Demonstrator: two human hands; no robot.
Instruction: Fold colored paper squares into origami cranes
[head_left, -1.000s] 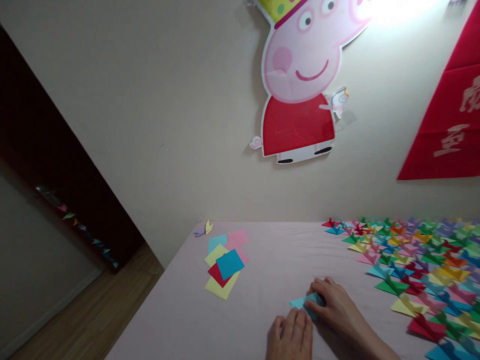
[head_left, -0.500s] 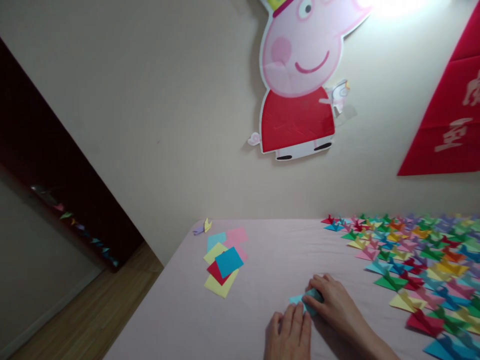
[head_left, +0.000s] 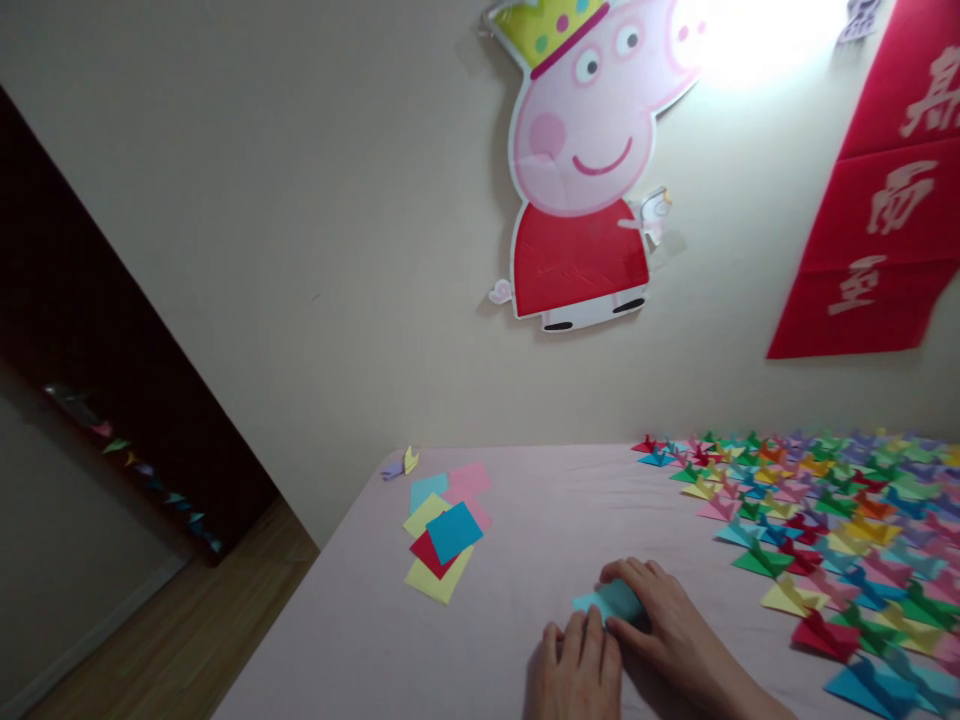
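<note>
A light blue sheet of origami paper lies on the pink-covered table, its right part bent up and over. My right hand grips that raised part between thumb and fingers. My left hand lies flat, fingers stretched out, with its fingertips on the near edge of the paper. Part of the sheet is hidden under both hands.
Loose coloured paper squares lie to the left of my hands. Many folded paper cranes cover the table's right side. Two small folded pieces sit at the far left corner. The wall rises behind.
My right thumb has drawn back toward my left fingers, and more of the raised blue paper shows. The camera view has shifted up and right.
</note>
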